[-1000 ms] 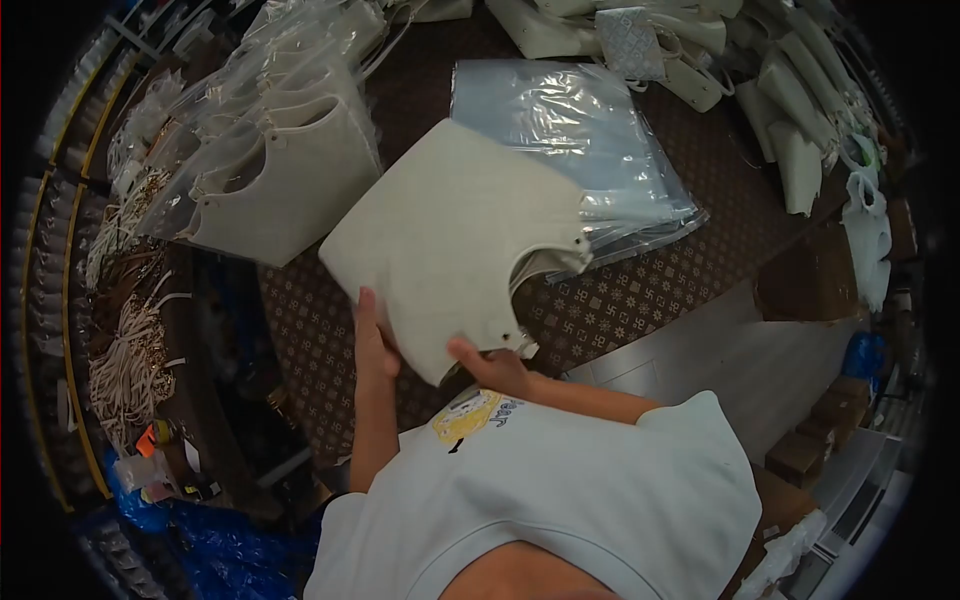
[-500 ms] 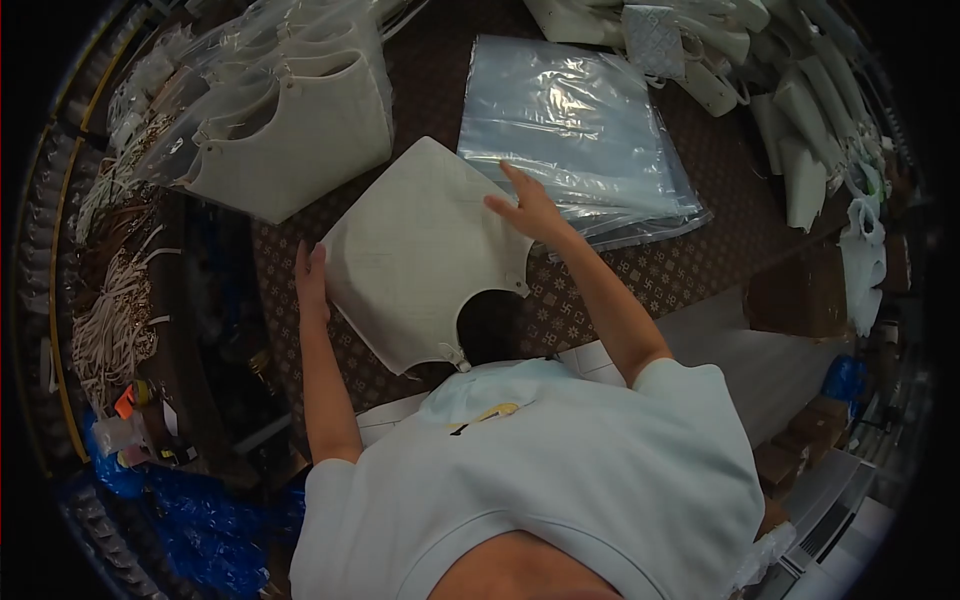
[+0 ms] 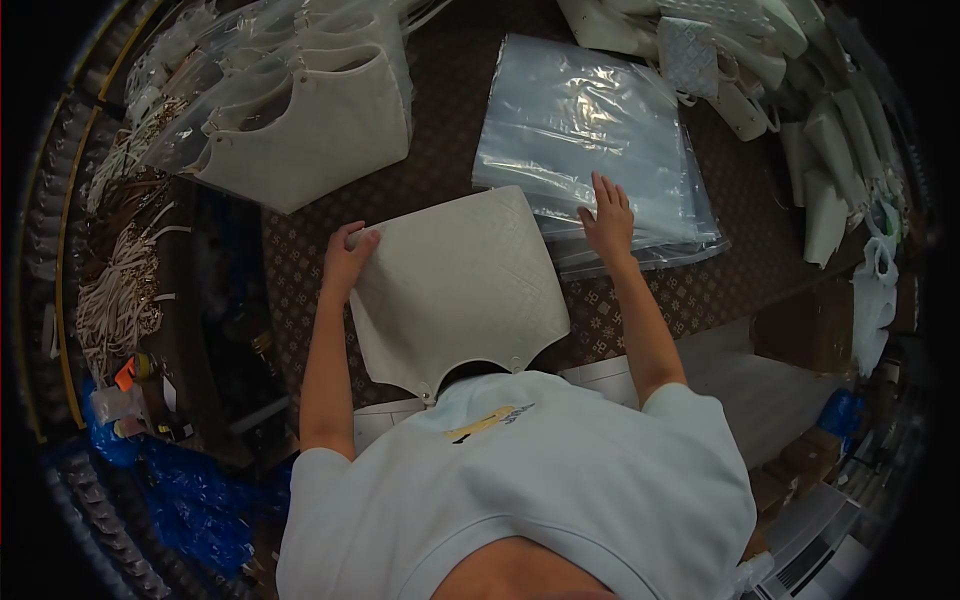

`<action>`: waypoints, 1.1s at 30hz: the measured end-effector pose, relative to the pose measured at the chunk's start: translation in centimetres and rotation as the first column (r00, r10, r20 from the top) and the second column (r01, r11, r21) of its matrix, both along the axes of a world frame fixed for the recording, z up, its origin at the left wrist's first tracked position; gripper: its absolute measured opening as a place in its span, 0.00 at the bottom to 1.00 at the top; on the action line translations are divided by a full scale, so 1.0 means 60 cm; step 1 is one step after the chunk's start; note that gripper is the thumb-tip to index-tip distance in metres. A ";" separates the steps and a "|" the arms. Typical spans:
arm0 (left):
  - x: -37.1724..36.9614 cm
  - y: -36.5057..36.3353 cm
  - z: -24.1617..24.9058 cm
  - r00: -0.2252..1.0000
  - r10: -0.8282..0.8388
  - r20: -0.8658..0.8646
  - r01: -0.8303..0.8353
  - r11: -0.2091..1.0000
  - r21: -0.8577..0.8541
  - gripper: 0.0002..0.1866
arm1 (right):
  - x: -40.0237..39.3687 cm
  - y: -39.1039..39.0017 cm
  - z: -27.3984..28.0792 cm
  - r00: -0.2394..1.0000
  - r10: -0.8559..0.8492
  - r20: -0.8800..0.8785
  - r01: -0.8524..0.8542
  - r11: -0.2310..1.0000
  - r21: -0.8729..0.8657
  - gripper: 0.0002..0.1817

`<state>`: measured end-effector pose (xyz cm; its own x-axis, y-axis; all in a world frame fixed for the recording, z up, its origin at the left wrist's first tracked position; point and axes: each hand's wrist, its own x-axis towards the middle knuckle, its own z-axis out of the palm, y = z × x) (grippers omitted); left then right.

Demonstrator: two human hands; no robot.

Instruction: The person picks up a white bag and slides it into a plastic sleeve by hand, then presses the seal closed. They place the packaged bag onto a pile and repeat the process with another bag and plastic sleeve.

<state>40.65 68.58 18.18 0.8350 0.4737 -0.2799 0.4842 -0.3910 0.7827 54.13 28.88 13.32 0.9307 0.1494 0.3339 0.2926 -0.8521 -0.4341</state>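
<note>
A cream-white bag (image 3: 465, 275) lies on the patterned table before me, its curved, cut-out opening toward my body and its closed end facing away. My left hand (image 3: 346, 264) grips the bag's far left corner, thumb on top and fingers around the edge. Off the bag's right side, my right hand (image 3: 610, 222) reaches over the near part of a stack of clear plastic sleeves (image 3: 580, 120). Its fingers are stretched out, with nothing held in them.
Several white bags in clear plastic (image 3: 310, 130) stand at the back left. More white bags (image 3: 825, 180) are heaped at the right. Straps (image 3: 125, 300) hang at the left edge. The patterned tabletop (image 3: 440, 150) shows between the piles, and a cardboard box (image 3: 800, 325) is at lower right.
The white bag has turned and moved nearer to me, its opening now facing my body. My left hand has closed on its corner; my right hand has left the bag for the plastic sleeves.
</note>
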 end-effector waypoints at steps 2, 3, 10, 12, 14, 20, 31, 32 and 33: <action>0.001 -0.009 -0.003 1.000 -0.015 0.016 0.015 1.000 -0.009 0.34 | 0.045 -0.021 -0.042 0.946 0.113 0.304 0.031 0.901 -0.432 0.16; -0.001 -0.009 -0.004 1.000 -0.006 0.005 0.006 1.000 0.014 0.34 | 0.052 -0.029 -0.047 0.943 0.120 0.311 0.028 0.902 -0.430 0.16; -0.005 -0.009 -0.023 0.995 0.052 0.086 -0.059 0.995 0.083 0.36 | 0.081 -0.040 -0.013 0.947 0.023 -0.319 -0.041 0.998 -0.051 0.11; 0.000 -0.006 -0.024 0.996 0.045 0.080 -0.051 0.996 0.077 0.35 | 0.095 -0.044 -0.012 0.926 -0.061 -0.372 0.088 0.994 0.056 0.13; 0.001 -0.002 -0.025 0.997 0.033 0.072 -0.038 0.997 0.069 0.35 | 0.096 -0.047 -0.022 0.933 -0.078 -0.351 0.180 0.947 0.267 0.13; 0.000 -0.013 -0.013 0.999 0.019 0.027 -0.018 0.999 -0.046 0.32 | 0.022 0.023 0.009 0.969 0.023 -0.246 0.056 0.949 0.310 0.13; -0.008 -0.101 -0.054 0.874 0.302 0.380 -0.067 0.850 -0.522 0.19 | -0.142 0.077 0.232 0.808 0.582 0.087 -0.589 0.802 0.105 0.04; -0.022 -0.086 -0.054 0.736 0.471 0.487 -0.177 0.828 -0.532 0.17 | -0.162 0.071 0.229 0.759 0.650 0.041 -0.652 0.757 0.048 0.04; -0.040 -0.079 -0.030 0.552 0.604 0.574 -0.280 0.783 -0.555 0.14 | -0.180 0.062 0.225 0.702 0.712 -0.008 -0.712 0.702 -0.004 0.04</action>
<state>38.26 63.82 16.40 0.5483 0.8349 0.0482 -0.2379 0.1005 0.9661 43.33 32.63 26.83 0.5478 0.7707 0.3255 0.8108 -0.3933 -0.4334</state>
